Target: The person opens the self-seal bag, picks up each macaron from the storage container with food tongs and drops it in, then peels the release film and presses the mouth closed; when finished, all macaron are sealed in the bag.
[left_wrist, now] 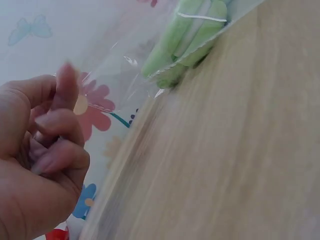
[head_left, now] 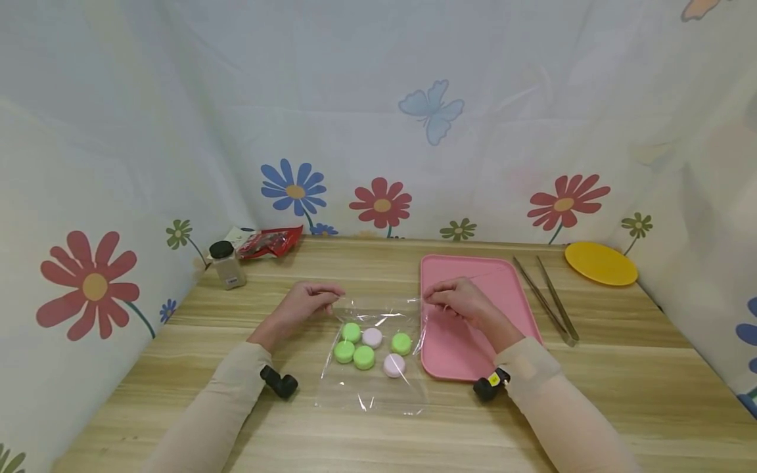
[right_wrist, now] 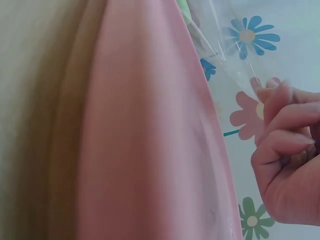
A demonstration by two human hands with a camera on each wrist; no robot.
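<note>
A clear plastic bag (head_left: pixel 378 394) lies on the wooden table with several green macarons (head_left: pixel 364 357) and a couple of pale lilac macarons (head_left: pixel 394 365) inside it. My left hand (head_left: pixel 304 304) pinches the bag's far left corner between thumb and forefinger. At the far right corner, my right hand (head_left: pixel 464 301) pinches the film over the edge of the pink tray (head_left: pixel 455 364). The left wrist view shows the curled fingers of the left hand (left_wrist: pixel 50 130) beside the green macarons (left_wrist: pixel 185 40). In the right wrist view, the right hand (right_wrist: pixel 290 145) holds the film's edge.
Metal tongs (head_left: pixel 558 309) lie right of the tray, and a yellow plate (head_left: pixel 601 264) sits at the back right. At the back left stand a dark-lidded jar (head_left: pixel 228 268) and a red packet (head_left: pixel 272 242). Flower-print cloth (head_left: pixel 355 118) hangs behind the table.
</note>
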